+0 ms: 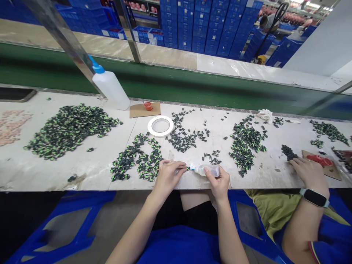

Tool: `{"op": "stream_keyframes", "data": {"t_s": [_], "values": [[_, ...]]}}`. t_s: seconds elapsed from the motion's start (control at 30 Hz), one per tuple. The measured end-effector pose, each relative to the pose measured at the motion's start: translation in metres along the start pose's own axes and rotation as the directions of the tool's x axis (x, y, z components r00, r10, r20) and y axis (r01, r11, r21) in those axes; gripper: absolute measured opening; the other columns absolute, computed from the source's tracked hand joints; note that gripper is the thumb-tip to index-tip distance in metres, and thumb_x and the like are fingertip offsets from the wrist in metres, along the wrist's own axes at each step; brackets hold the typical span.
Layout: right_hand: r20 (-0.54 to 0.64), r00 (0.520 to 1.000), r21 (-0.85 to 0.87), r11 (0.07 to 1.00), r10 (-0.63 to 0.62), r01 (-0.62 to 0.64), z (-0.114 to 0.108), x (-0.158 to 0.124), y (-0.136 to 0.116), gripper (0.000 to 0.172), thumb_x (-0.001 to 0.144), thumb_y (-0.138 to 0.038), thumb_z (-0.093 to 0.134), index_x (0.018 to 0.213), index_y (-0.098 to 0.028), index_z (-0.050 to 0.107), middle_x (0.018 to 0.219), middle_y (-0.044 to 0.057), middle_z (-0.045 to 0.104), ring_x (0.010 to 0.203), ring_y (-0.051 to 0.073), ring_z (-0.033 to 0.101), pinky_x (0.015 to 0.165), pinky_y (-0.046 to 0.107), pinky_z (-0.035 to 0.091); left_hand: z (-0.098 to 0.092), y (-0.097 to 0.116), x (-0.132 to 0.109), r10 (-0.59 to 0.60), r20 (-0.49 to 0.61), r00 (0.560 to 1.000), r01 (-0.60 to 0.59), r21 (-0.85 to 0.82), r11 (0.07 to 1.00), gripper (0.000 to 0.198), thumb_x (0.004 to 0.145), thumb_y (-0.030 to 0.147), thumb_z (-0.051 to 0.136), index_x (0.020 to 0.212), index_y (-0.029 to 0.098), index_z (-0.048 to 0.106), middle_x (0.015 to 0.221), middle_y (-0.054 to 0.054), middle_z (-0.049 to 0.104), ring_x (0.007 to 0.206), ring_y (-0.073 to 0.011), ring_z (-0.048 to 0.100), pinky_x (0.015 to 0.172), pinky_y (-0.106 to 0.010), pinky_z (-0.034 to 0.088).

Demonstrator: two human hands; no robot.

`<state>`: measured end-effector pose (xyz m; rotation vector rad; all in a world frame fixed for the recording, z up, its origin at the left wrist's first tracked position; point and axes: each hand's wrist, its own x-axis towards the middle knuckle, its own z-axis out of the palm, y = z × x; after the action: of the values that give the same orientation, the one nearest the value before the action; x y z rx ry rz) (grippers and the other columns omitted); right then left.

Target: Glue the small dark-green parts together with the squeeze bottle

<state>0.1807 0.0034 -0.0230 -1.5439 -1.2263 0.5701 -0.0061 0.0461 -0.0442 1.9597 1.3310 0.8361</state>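
Observation:
Near the table's front edge, my right hand (220,179) is closed around a small clear squeeze bottle (205,170), tipped on its side with its blue nozzle pointing left. My left hand (170,172) pinches a small black-and-green part (188,168) between thumb and fingertips, right at the nozzle's tip. Whether nozzle and part touch, I cannot tell. Left of my left hand lies a spread of black-and-green parts (150,161). Beyond my hands are loose small black pieces (181,141) and a roll of white tape (151,126).
A large pile of black-and-green parts (68,128) lies left, another pile (244,141) right. A tall white bottle (112,90) and a red cup on cardboard (134,111) stand at the back. A co-worker's hand (310,172) with a watch works at the right.

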Motion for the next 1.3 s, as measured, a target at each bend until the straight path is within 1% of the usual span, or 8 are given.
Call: {"op": "stream_keyframes", "data": {"t_s": [0.27,0.43,0.53,0.67,0.83,1.0,1.13,1.3], "values": [[-0.038,0.998,0.034,0.998,0.045,-0.044,-0.002,0.000,0.006,0.037,0.072,-0.043,0.064,0.056,-0.014,0.048,0.050,-0.002,0.042,0.048,0.008,0.038,0.045,0.021,0.032,-0.002,0.009,0.001,-0.015,-0.022,1.000,0.015,0.014,1.000,0.009,0.081,0.027,0.066,0.088,0.021,0.065,0.085,-0.001,0.073,0.082,-0.0203,0.068,0.097,-0.044,0.029],[-0.174,0.981,0.230,0.972,0.081,-0.040,-0.002,0.002,0.007,0.030,0.075,-0.043,0.064,0.073,-0.013,0.056,0.064,0.003,0.057,0.058,0.014,0.053,0.053,0.025,0.044,-0.003,0.014,0.002,-0.047,-0.008,0.999,0.047,-0.005,0.999,0.008,0.079,0.021,0.066,0.087,0.022,0.066,0.086,-0.001,0.073,0.085,-0.0209,0.068,0.096,-0.044,0.029],[-0.197,0.979,0.242,0.970,0.047,0.002,0.004,0.007,0.005,0.033,0.069,-0.037,0.071,0.086,-0.014,0.054,0.078,0.006,0.065,0.071,0.017,0.062,0.064,0.028,0.050,-0.005,0.016,0.000,-0.044,-0.004,0.999,0.044,0.000,0.999,0.009,0.079,0.018,0.066,0.087,0.022,0.066,0.087,-0.001,0.072,0.086,-0.0209,0.067,0.096,-0.045,0.028],[-0.053,0.998,0.153,0.988,-0.021,0.029,0.023,0.016,-0.002,0.042,0.067,-0.033,0.075,0.096,-0.017,0.050,0.098,0.010,0.069,0.090,0.021,0.066,0.083,0.034,0.050,-0.008,0.017,-0.006,-0.006,-0.033,0.999,0.008,0.054,0.998,0.006,0.080,0.020,0.065,0.086,0.021,0.066,0.089,-0.001,0.072,0.085,-0.0200,0.066,0.093,-0.044,0.030],[0.101,0.995,-0.028,0.999,-0.012,0.015,0.043,0.026,-0.006,0.052,0.067,-0.037,0.076,0.110,-0.017,0.054,0.104,0.010,0.068,0.089,0.021,0.065,0.081,0.036,0.052,-0.003,0.016,-0.009,0.080,-0.094,0.992,-0.065,0.149,0.987,0.012,0.079,0.022,0.069,0.090,0.020,0.068,0.089,-0.002,0.070,0.091,-0.0217,0.061,0.085,-0.039,0.036],[0.205,0.963,-0.294,0.928,-0.174,0.230,0.017,0.033,-0.001,0.072,0.064,-0.037,0.080,0.129,-0.018,0.053,0.116,0.012,0.062,0.108,0.028,0.051,0.089,0.044,0.049,0.009,0.012,-0.008,0.178,-0.140,0.974,-0.150,0.191,0.970,0.011,0.080,0.019,0.066,0.090,0.022,0.070,0.089,-0.004,0.066,0.088,-0.0216,0.056,0.078,-0.036,0.041],[0.294,0.895,-0.459,0.772,-0.334,0.439,-0.014,0.046,0.002,0.032,0.069,-0.021,0.077,0.100,-0.028,0.073,0.122,0.006,0.057,0.114,0.031,0.039,0.097,0.050,0.039,0.013,0.010,-0.007,0.181,-0.121,0.976,-0.163,0.149,0.975,0.009,0.080,0.015,0.064,0.086,0.020,0.069,0.089,-0.004,0.065,0.088,-0.0216,0.055,0.079,-0.036,0.043],[0.419,0.866,-0.449,0.766,-0.274,0.459,-0.015,0.064,0.009,0.008,0.069,-0.018,0.077,0.074,-0.025,0.075,0.093,0.006,0.064,0.104,0.029,0.041,0.097,0.052,0.037,0.011,0.012,-0.008,0.142,-0.110,0.984,-0.138,0.043,0.989,0.008,0.081,0.012,0.061,0.084,0.018,0.065,0.088,-0.003,0.066,0.089,-0.0214,0.057,0.079,-0.037,0.044]]}}
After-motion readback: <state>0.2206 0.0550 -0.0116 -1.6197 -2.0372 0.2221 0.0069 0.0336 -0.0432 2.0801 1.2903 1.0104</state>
